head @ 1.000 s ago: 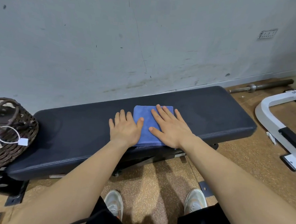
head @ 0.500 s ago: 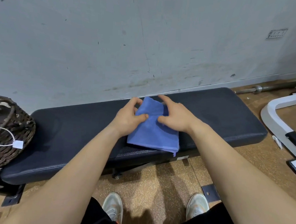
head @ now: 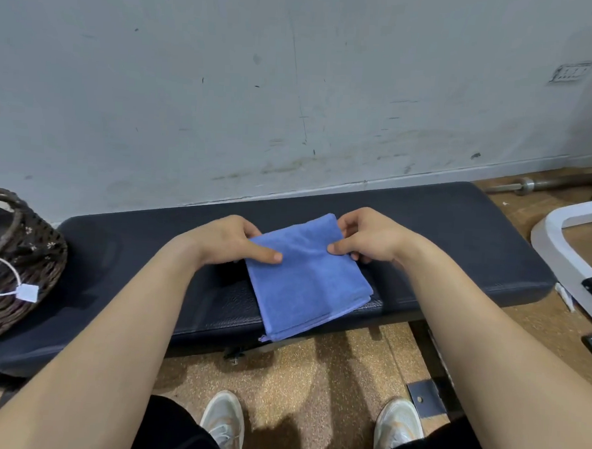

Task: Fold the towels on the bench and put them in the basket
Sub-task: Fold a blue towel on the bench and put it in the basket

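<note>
Gripping a folded blue towel (head: pixel 305 279) over the middle of the black padded table (head: pixel 458 239).
Pinching its far edge with left hand (head: pixel 225 241) and right hand (head: pixel 365 241), thumbs on top; near corner past the table's front edge; wicker basket (head: pixel 21 265) at the table's left end.

I see my left hand (head: pixel 230 239) and right hand (head: pixel 365 240) pinching the far edge of a folded blue towel (head: pixel 307 280) over the dark bench (head: pixel 458 239); a wicker basket (head: pixel 14 264) sits at its left end.
</note>
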A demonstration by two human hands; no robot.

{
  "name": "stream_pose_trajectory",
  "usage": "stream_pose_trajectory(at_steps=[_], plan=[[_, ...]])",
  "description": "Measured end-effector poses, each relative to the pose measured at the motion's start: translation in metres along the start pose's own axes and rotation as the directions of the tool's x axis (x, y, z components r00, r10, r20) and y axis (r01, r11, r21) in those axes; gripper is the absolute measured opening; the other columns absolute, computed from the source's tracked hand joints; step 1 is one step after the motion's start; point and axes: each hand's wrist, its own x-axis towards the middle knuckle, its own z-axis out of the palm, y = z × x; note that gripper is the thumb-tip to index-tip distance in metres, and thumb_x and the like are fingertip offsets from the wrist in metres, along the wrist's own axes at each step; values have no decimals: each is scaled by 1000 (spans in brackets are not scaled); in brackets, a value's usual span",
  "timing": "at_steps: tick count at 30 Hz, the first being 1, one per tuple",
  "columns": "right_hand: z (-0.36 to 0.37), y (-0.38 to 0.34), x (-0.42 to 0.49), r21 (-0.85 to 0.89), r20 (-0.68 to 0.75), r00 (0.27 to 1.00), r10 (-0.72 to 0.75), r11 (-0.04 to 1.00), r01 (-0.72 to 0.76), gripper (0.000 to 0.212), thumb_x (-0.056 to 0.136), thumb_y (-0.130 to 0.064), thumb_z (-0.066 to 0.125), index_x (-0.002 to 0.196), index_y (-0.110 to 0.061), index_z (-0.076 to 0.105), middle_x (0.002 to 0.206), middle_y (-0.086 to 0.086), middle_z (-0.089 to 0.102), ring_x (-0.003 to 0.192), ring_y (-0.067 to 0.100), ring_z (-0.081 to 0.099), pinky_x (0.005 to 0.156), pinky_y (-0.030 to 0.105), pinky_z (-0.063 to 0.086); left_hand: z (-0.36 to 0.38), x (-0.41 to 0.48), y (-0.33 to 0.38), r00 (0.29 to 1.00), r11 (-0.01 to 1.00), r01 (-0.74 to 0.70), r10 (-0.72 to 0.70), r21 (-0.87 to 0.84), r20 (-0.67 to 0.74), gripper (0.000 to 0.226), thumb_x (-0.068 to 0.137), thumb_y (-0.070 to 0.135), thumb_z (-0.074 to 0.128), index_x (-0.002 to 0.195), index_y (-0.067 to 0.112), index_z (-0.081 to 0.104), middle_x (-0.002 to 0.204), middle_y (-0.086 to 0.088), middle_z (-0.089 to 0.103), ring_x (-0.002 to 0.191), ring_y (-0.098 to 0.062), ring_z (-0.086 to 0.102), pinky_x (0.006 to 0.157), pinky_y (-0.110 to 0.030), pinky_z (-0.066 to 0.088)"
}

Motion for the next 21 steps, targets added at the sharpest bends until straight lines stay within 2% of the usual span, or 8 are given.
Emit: stream_pose_trajectory(at_steps=[2,5,8,11,15,21], plan=[[-3,-1,0,64,11,999,34,997,-34,24,80,-7,77,102,-5,68,80,7,65,52,10,51,53,26,40,2,-3,-3,1000,999,-4,3,-40,-29,26,73,37,85,89,21,73,74,6,67,65,-12,56,64,-24,44],[-2,-7,1,169,9,998,56,984,-56,24,79,-8,79,100,-8,69,64,2,59,47,9,45,44,23,33,9,-3,-2,988,966,-44,4,-254,-154,23,78,17,81,96,13,67,73,-5,65,48,-11,54,49,-18,41],[1,-9,0,238,-46,997,68,970,-56,11,83,-6,75,86,-8,65,61,1,62,50,9,57,42,20,32,15,-1,3,974,930,-50,-36,-364,-226,27,81,8,77,104,15,65,76,-3,68,43,-10,58,39,-17,34],[2,-7,-3,270,-61,996,69,962,-49,20,87,-1,71,83,-14,57,66,-3,69,64,12,71,44,18,37,17,-1,8,958,897,-68,-63,-437,-279,32,82,2,74,110,11,63,82,-8,69,47,-14,65,36,-15,35],[2,-3,-5,288,-65,996,67,957,-45,21,87,-2,72,105,-10,62,85,3,74,69,13,73,49,19,47,16,-1,11,961,872,-75,-67,-484,-270,32,83,-2,74,111,6,61,89,-15,70,56,-21,70,37,-16,39],[-1,5,-8,322,-66,998,8,947,14,20,89,-2,71,106,-10,63,84,0,73,79,18,74,62,24,59,11,-4,6,976,857,-85,-31,-508,-216,28,85,-3,72,110,7,64,91,-12,69,69,-29,69,47,-19,50]])
